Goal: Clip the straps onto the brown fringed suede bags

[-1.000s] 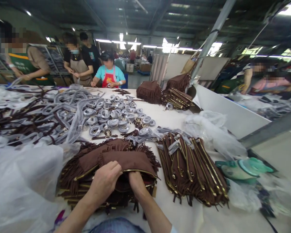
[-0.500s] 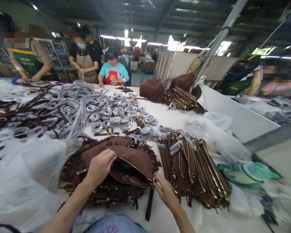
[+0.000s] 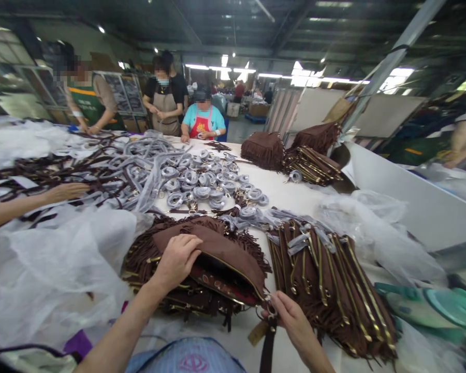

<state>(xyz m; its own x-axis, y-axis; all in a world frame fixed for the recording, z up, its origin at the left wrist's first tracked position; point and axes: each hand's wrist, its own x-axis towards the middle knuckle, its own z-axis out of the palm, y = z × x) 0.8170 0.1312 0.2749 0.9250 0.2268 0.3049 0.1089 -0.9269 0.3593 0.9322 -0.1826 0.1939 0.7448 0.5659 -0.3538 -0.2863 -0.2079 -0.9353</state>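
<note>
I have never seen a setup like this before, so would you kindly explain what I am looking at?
There is no machine here: a person works with two bare hands, seen from one camera worn on the head, looking forward and down. The left hand grips the edge of a brown bag, its gold zip open. The right hand holds a metal fitting at the bag's right end, where a dark strap hangs. On the white table lie a row of zipped bags to the right, coiled straps in grey wrapping farther back, and plastic sheeting to the left. Another person's hand reaches in from the left.
</note>
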